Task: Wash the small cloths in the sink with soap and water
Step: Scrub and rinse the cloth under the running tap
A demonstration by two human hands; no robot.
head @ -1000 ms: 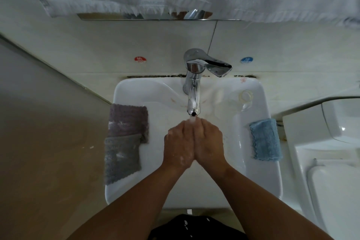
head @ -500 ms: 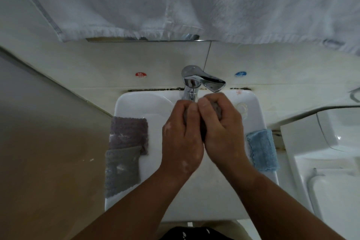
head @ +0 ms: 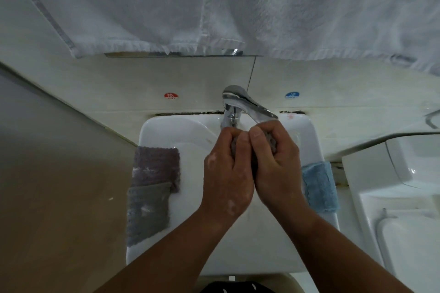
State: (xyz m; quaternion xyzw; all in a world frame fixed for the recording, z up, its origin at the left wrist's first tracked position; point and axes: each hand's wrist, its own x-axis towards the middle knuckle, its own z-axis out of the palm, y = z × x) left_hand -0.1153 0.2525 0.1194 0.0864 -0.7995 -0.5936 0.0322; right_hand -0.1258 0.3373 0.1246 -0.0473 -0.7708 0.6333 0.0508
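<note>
Over the sink (head: 152,131), just under the tap (head: 247,103), left hand (head: 226,169) and right hand (head: 277,162) both grip one small grey cloth (head: 271,142) bunched between them; soft, limp, probably wet and slippery, it suits squeezing by its wadded middle.

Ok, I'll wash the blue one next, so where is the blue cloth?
In the head view the blue cloth hangs over the right rim of the sink, just right of the right hand, which with the left hand grips a grey cloth.

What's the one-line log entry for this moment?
action: washing | left hand: grips grey cloth | right hand: grips grey cloth | location: over sink
</note>
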